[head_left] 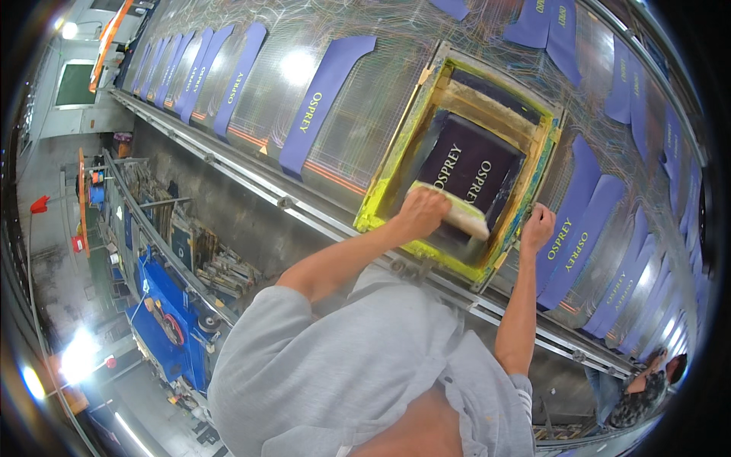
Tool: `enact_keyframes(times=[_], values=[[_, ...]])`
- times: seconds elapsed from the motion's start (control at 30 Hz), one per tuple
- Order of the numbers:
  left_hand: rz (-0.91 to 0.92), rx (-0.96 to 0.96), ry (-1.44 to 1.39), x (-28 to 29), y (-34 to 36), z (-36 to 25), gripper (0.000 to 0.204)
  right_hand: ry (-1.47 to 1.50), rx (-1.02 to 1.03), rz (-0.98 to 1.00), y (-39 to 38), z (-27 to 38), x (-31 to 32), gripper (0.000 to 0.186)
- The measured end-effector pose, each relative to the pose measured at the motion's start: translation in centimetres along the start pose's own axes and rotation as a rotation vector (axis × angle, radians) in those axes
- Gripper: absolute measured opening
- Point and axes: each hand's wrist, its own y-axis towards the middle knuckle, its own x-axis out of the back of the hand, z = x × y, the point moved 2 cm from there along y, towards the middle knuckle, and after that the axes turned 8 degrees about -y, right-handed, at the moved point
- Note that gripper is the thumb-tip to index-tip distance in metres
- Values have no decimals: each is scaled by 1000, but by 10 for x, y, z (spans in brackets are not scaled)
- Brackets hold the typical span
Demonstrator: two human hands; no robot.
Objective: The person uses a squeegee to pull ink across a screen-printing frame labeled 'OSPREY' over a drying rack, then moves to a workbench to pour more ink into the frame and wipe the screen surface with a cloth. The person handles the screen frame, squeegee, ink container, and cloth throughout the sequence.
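Note:
A screen-printing frame (pixel 366 211) with yellow-green ink smears sits on the long slanted printing table (pixel 358 107). Inside it is a dark purple panel (pixel 472 133) with pale lettering. My left hand (pixel 422 211) is closed round a pale squeegee (pixel 470 220), which lies across the near part of the screen. My right hand (pixel 538 223) is closed on the frame's right side, near its lower corner. Long purple cut pieces (pixel 316 99) with pale green printing lie on the table on both sides of the frame.
A metal rail (pixel 228 171) runs along the table's near edge, just in front of my body. A co-worker (pixel 643 388) is at the far lower right beside the table. Behind me at left stand a blue machine (pixel 164 327) and racks of stacked frames (pixel 221 270).

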Motion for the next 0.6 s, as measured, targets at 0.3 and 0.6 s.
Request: enact_keyframes(times=[0.3,0.6], values=[[211,90,82,48,198,51,11,-63,713,327,81,177,38,27],[145,14,78,31,130,38,10,-268,844,437,20,179,-15,8]])
